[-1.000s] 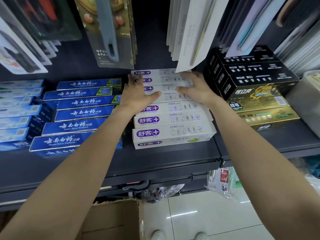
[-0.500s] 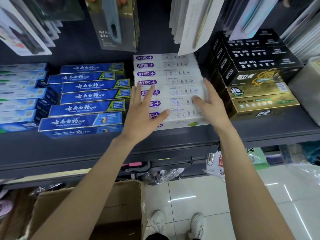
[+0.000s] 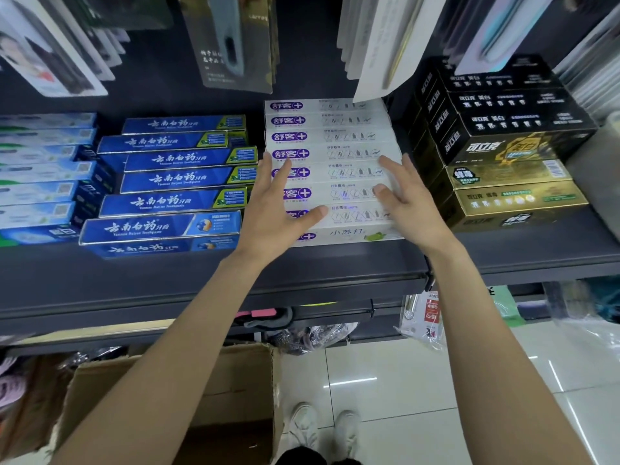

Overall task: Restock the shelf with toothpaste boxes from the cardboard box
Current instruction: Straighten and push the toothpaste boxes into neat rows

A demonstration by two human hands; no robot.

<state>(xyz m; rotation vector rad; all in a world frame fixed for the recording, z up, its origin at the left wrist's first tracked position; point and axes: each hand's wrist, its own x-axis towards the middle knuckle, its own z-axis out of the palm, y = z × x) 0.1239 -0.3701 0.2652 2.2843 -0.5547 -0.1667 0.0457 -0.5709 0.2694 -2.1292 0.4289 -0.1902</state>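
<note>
A stepped stack of white toothpaste boxes (image 3: 339, 139) with purple logos lies in the middle of the dark shelf (image 3: 201, 280). My left hand (image 3: 275, 209) hovers over the stack's left end with fingers spread and straight, thumb out over a lower box. My right hand (image 3: 406, 203) is at the stack's right end, fingers straight, the fingertips against the boxes. Neither hand holds anything. The brown cardboard box (image 3: 161, 397) stands open on the floor at lower left, partly hidden by my left forearm.
Blue toothpaste boxes (image 3: 174, 182) are stacked left of the white ones, pale blue ones (image 3: 40, 176) further left. Black and gold boxes (image 3: 503, 146) are stacked on the right. Carded goods (image 3: 235, 38) hang above. My white shoes (image 3: 322, 427) stand on the tiled floor.
Both hands have drawn back from the far top boxes toward the near end of the white stack. The view has tilted down, showing more of the cardboard box and floor.
</note>
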